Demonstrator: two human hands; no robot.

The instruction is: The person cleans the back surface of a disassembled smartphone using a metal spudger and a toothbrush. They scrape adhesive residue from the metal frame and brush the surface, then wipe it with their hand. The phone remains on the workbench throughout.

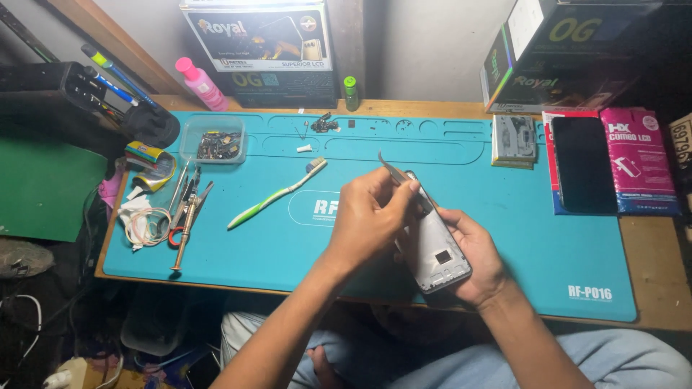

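I am gripping tweezers [398, 175] in my left hand [367, 220], cradling the phone frame [436, 248] in my right hand [472, 256] above the mat [504, 209]; a slip is risking scratches.

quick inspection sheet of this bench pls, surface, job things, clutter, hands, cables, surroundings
surface: teal repair mat on a wooden desk.
job's things: opened phone with its back off, tweezers at its upper end.
clutter: green toothbrush, clear parts box, hand tools, pink bottle, small green bottle, loose parts, spare black screen.
grippers: left hand pinches the tweezers; right hand cradles the phone from beneath.
cables: white cables on the floor, left.
surroundings: product boxes against the wall, tool holder at left, person's knees below.
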